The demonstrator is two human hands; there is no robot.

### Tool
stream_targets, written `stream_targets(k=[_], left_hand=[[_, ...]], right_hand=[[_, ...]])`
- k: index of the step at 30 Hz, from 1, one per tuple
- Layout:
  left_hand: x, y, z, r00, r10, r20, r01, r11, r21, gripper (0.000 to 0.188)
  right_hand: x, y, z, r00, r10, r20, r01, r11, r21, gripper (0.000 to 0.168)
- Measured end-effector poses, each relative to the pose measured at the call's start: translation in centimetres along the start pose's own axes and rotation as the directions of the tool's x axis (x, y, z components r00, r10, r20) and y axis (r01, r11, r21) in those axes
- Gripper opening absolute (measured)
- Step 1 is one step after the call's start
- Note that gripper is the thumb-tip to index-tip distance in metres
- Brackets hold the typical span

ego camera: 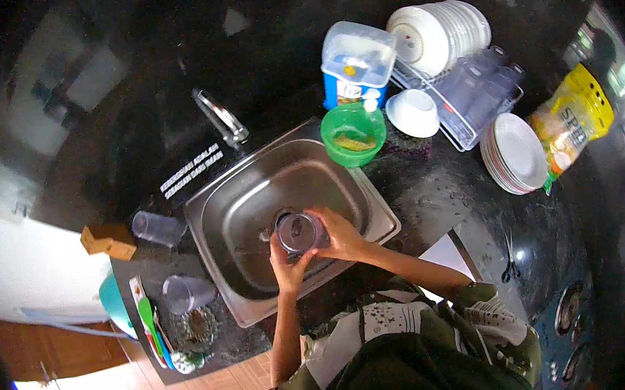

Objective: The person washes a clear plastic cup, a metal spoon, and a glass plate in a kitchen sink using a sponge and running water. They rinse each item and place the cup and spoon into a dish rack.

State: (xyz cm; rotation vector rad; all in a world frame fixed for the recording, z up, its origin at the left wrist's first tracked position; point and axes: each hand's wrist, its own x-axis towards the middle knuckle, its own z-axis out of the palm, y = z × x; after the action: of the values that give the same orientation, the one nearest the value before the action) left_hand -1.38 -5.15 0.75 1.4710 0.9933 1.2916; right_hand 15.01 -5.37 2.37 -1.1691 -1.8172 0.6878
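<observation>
A clear, slightly purple plastic cup point(297, 233) is held between my two hands above the steel sink basin point(248, 223). My left hand point(291, 266) grips its near left side, while my right hand point(338, 234) wraps its right side. The cup's round opening or base faces the camera; which one I cannot tell. Beyond the basin stands a chrome faucet point(222, 116). A green plastic bowl point(353, 135) with a yellowish sponge-like thing inside sits at the sink's far right corner.
Left of the sink are two clear cups point(158, 228), a glass dish point(197, 327), spoons point(147, 315) and a wooden block point(107, 241). To the right stand a dish rack point(460, 134), a white bowl point(412, 112), stacked bowls point(515, 155), a yellow pouch point(574, 122) and scissors point(511, 267).
</observation>
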Motion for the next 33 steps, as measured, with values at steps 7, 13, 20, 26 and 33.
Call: stream_targets(k=[7,13,20,26,33], left_hand=[[-2.0,0.4,2.4,0.989,-0.149,0.012,0.146,0.948,-0.283,0.077],[-0.1,-0.3,5.1,0.974,-0.011,0.225,-0.018,0.992,0.127,0.069],[4.8,4.9,15.5,0.847,0.073,0.527,-0.044,0.997,-0.067,0.071],[5.8,6.2,25.6,0.692,0.099,0.715,0.109,0.965,-0.239,0.077],[10.7,12.5,36.6,0.463,0.333,0.821,-0.097,0.940,-0.326,0.072]], right_hand=[[-3.1,-0.9,-1.4,0.986,0.161,0.036,-0.161,0.987,-0.016,0.078],[-6.3,0.0,-3.7,0.976,0.199,-0.086,-0.174,0.956,0.234,0.080],[-8.5,-2.8,-16.4,0.923,0.301,-0.239,-0.301,0.953,0.039,0.076],[-11.2,-4.9,-25.2,0.818,0.364,-0.446,-0.409,0.912,-0.005,0.072],[-11.6,-4.4,-35.5,0.700,0.268,-0.662,-0.411,0.909,-0.066,0.075]])
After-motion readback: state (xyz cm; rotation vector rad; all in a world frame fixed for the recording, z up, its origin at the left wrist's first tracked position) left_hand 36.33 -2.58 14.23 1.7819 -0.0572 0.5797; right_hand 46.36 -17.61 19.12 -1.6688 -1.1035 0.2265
